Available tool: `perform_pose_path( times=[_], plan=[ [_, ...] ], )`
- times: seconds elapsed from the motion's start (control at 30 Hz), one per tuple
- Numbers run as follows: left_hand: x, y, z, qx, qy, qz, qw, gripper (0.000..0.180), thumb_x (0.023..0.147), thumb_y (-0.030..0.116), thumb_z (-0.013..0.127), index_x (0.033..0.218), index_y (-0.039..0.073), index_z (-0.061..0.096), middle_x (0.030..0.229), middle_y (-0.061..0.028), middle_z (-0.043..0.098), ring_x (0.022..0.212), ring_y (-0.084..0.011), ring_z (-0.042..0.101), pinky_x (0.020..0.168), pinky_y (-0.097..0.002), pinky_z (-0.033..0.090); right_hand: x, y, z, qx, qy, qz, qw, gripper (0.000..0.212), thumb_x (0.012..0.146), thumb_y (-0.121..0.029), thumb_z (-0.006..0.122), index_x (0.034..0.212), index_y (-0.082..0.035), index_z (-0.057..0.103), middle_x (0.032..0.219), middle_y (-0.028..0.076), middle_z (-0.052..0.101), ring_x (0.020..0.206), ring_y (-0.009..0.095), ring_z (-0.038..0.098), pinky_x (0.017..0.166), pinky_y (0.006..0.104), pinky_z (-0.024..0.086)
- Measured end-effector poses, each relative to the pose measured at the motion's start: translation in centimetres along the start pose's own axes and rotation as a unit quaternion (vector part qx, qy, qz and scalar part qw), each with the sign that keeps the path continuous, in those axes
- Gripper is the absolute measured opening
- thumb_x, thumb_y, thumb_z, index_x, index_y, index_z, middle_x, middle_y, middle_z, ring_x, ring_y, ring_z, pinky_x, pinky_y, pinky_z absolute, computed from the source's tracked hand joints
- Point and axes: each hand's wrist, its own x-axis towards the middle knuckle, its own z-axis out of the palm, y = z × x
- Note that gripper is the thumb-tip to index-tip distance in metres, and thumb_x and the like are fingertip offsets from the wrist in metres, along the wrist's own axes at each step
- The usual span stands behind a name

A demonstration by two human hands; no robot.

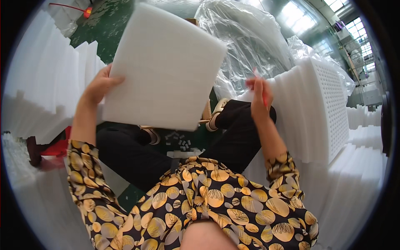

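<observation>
A flat white foam sheet (164, 68) is held up in front of me, tilted, by its left edge. My left hand (102, 83) grips that edge, thumb on the near face and the other fingers hidden behind. Off to the right, apart from the sheet, my right hand (261, 93) is closed around a thin red pen-like tool (265, 99). A pale tip sticks up above its fingers; the exact kind of tool is too small to make out. Below the sheet, several small grey-white foam bits (182, 141) lie on the green floor between my legs.
Stacked white foam sheets (46, 75) rise on my left. To my right stands another foam stack (300, 112), its end sheet (331, 104) covered in rows of small holes. Crumpled clear plastic film (246, 37) lies ahead. A red object (56, 150) sits by the left stack.
</observation>
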Motion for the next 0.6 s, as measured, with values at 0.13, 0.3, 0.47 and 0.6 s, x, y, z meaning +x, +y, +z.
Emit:
perform_pose_path(
  times=[0.13,0.3,0.47,0.6],
  plan=[
    [2.0,5.4,-0.5,0.167,-0.053,0.018,0.984,0.057,0.071,0.004,0.058,0.127,0.004,0.050,0.104,-0.0066,0.061,0.089,-0.0154,0.056,0.081,-0.0279,0.046,6.3,-0.8,3.3,-0.042,-0.035,-0.121,0.991,0.019,0.088,-0.017,0.062,0.098,-0.001,0.060,0.087,0.004,0.061,0.079,0.012,0.055,0.072,0.0244,0.045],
    [4.3,6.3,0.2,0.441,0.100,0.210,0.867,0.064,0.072,0.018,0.072,0.129,0.005,0.048,0.116,-0.0107,0.059,0.107,-0.0236,0.054,0.092,-0.0333,0.042,6.3,0.6,5.4,0.003,-0.206,0.180,0.962,0.032,0.082,-0.023,0.071,0.101,-0.001,0.058,0.084,0.006,0.062,0.072,0.013,0.056,0.066,0.0254,0.047],
    [2.5,-1.7,3.7,0.366,0.318,0.301,0.821,0.086,0.076,0.031,0.074,0.140,-0.002,0.027,0.129,-0.0234,0.047,0.118,-0.0344,0.047,0.099,-0.0408,0.037,6.4,4.8,5.0,0.098,-0.120,0.346,0.925,0.037,0.079,-0.027,0.074,0.100,0.000,0.059,0.081,0.007,0.062,0.066,0.014,0.056,0.061,0.0253,0.048],
    [-0.9,-9.3,7.0,-0.225,0.075,-0.083,0.968,0.075,0.078,0.023,0.074,0.133,-0.008,0.033,0.120,-0.0258,0.051,0.101,-0.0306,0.058,0.084,-0.0339,0.050,6.1,7.7,4.7,0.116,-0.053,0.417,0.900,0.038,0.081,-0.031,0.072,0.099,0.000,0.060,0.081,0.008,0.062,0.066,0.014,0.057,0.061,0.0262,0.048]
  ],
)
